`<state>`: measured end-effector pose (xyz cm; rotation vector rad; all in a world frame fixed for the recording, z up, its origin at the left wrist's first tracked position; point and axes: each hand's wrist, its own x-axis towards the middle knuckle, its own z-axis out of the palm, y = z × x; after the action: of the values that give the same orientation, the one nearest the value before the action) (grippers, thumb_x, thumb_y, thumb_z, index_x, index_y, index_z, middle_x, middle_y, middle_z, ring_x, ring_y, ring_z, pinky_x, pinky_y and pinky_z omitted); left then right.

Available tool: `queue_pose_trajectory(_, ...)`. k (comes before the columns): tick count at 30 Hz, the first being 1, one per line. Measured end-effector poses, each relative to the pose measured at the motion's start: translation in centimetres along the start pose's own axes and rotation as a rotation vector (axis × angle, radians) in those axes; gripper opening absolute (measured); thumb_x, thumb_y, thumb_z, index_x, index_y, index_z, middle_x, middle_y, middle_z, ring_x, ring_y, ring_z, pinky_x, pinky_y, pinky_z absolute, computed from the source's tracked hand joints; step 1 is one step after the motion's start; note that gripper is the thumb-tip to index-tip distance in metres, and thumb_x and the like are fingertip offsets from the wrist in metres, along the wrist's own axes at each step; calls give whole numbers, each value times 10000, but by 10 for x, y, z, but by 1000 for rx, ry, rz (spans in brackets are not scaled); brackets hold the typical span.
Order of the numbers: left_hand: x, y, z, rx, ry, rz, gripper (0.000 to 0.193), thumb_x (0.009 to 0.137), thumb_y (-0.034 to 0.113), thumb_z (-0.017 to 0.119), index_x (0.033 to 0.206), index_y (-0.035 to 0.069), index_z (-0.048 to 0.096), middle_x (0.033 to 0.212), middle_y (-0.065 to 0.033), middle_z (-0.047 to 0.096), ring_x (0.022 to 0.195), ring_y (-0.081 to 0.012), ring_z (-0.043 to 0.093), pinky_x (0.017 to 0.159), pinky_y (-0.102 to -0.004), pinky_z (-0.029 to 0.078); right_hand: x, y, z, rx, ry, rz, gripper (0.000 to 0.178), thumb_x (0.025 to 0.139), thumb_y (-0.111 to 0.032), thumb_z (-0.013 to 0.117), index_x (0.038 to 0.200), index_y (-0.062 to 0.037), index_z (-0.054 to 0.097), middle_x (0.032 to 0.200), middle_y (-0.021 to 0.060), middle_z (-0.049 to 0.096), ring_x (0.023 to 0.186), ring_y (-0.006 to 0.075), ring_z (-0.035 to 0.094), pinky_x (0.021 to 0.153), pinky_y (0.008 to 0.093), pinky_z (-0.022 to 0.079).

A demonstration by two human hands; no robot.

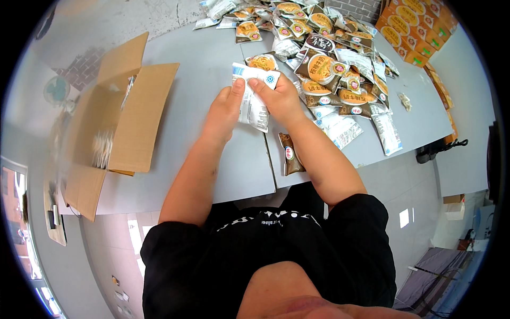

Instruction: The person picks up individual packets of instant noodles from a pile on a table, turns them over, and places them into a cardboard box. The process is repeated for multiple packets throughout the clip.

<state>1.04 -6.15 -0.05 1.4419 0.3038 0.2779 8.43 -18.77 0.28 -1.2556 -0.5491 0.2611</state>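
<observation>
A soft plastic pouch, its white printed back facing up, is held over the grey table between both my hands. My left hand grips its left edge, thumb on top. On the other side my right hand pinches it, its thumb also pressed on the white face. The fingers underneath are hidden. Just behind the hands lies another pouch with a yellow picture. To the right spreads a big heap of similar brown and white pouches. A single brown pouch rests by my right forearm.
An open cardboard box stands at the left with its flaps out and pouches inside. Orange cartons are stacked at the far right. A crumpled scrap lies near the right end of the table, which has a seam across it.
</observation>
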Motion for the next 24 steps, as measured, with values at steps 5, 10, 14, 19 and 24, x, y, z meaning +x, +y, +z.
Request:
queue_pose_trajectory(5, 1, -4, 7, 172, 114, 236, 496, 966, 471, 519, 901, -15, 601, 791, -59, 625, 698, -127, 559, 637, -293, 468, 5, 12, -1, -50, 84, 0, 275, 925, -287, 618, 929, -12, 632, 845, 38, 668, 744, 90, 601, 641, 287, 487)
queue_pose_trajectory(10, -16, 6, 12, 419, 146, 350, 477, 982, 429, 503, 853, -18, 608, 690, -76, 603, 636, -148, 549, 609, -314, 464, 6, 5, -3, 92, 110, 256, 361, 952, -376, 556, 882, -27, 617, 763, 22, 634, 668, 99, 561, 600, 293, 453)
queue_pose_trajectory(14, -16, 6, 13, 452, 242, 377, 473, 991, 417, 488, 847, -18, 607, 680, -85, 600, 622, -162, 546, 602, -332, 461, 8, -7, -8, 189, 6, 434, 363, 946, -385, 564, 901, -30, 629, 800, 30, 643, 696, 108, 573, 627, 285, 462)
queue_pose_trajectory(19, -10, 6, 7, 384, 291, 385, 478, 991, 416, 486, 828, -19, 595, 674, -90, 589, 617, -165, 533, 594, -340, 450, -3, -9, 6, -129, -78, 192, 356, 919, -378, 615, 962, -27, 652, 882, 49, 671, 759, 111, 603, 669, 290, 483)
queue_pose_trajectory(24, -18, 8, 11, 387, 221, 396, 477, 992, 414, 486, 824, -21, 590, 671, -90, 585, 614, -164, 517, 594, -335, 445, -1, -5, 1, -18, 25, 248, 378, 920, -405, 606, 937, -31, 653, 836, 43, 661, 718, 111, 591, 626, 285, 469)
